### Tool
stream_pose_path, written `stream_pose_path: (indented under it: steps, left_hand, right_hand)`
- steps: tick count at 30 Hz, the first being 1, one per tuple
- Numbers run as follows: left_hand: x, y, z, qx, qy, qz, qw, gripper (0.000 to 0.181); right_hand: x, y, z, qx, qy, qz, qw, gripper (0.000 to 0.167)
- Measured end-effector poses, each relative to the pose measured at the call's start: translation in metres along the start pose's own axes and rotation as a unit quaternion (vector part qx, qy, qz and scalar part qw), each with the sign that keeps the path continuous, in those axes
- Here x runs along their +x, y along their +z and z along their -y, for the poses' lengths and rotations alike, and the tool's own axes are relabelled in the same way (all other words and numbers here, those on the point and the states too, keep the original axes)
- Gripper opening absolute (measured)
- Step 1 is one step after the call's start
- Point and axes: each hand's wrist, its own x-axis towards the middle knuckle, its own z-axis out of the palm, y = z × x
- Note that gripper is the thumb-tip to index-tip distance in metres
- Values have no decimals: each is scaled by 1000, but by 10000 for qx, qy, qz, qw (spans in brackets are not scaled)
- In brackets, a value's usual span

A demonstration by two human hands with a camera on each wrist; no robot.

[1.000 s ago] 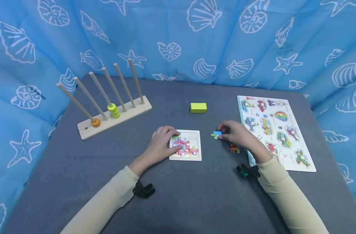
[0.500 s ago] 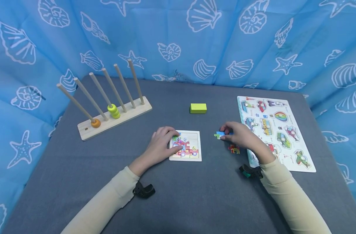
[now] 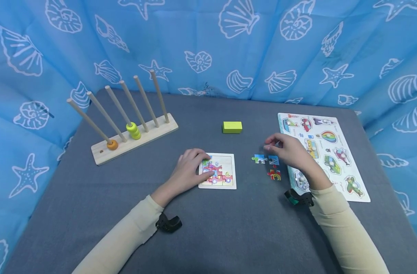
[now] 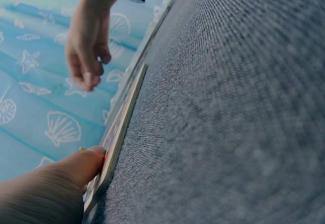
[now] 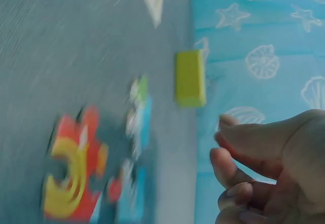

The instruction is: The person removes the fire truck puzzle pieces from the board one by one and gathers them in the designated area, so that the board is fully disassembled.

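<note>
In the head view my left hand (image 3: 184,169) rests over the left side of a small white-framed jigsaw tray (image 3: 229,187), partly filled with pink and red pieces. Its thumb (image 4: 86,164) presses on the tray's face in the left wrist view. My right hand (image 3: 288,151) hovers above the table with loosely bent fingers and nothing between them. Just below it lie a blue-and-green jigsaw piece (image 3: 259,159), a blue piece (image 3: 273,160) and a red-and-yellow piece (image 3: 274,175). The right wrist view shows these pieces blurred, apart from the right fingertips.
A lime-green block (image 3: 232,127) sits behind the tray. At the back left stands a wooden peg stand (image 3: 140,137) with orange and green beads. A knobbed vehicle puzzle board (image 3: 338,192) lies at the right, partly beneath the right forearm. A blue shell-print curtain (image 3: 208,38) borders the table.
The right hand has slid the blue-and-green piece rightward, let it go beside the blue piece, and lifted up and away to the right. The left hand and tray have stayed put.
</note>
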Motion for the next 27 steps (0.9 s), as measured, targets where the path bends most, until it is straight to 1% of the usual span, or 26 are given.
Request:
stream_pose_path:
  steps: [2,4,8,12,16,20,22,27]
  left_hand:
    - [0,0,0,40,37,-18,10000,44]
    - [0,0,0,63,62,-21,10000,44]
    - [0,-1,-1,117,35,26,9999,44]
    - [1,-1,-1,200,24,87,9998,42]
    - [1,-1,-1,222,176,90,9996,35]
    - [0,-1,-1,228,365,46,9991,28]
    - [-1,0,0,282,434,22,9987,26]
    - [-3,1,-4,452,481,-168,9977,20]
  right_hand:
    - [-2,1,6,279,25,16,9996,25]
    - [-5,4,15,504,1,117,9987,24]
    - [-8,16,36,684,-264,317,9968,18]
    - [-9,35,54,560,-556,602,9951,15]
    - [-11,54,62,229,-803,889,9925,21]
    - [-11,69,64,-10,-882,1072,9903,21]
    - [-11,74,64,-102,-837,1152,9898,20]
    - [-12,81,65,-347,-784,1125,9899,21]
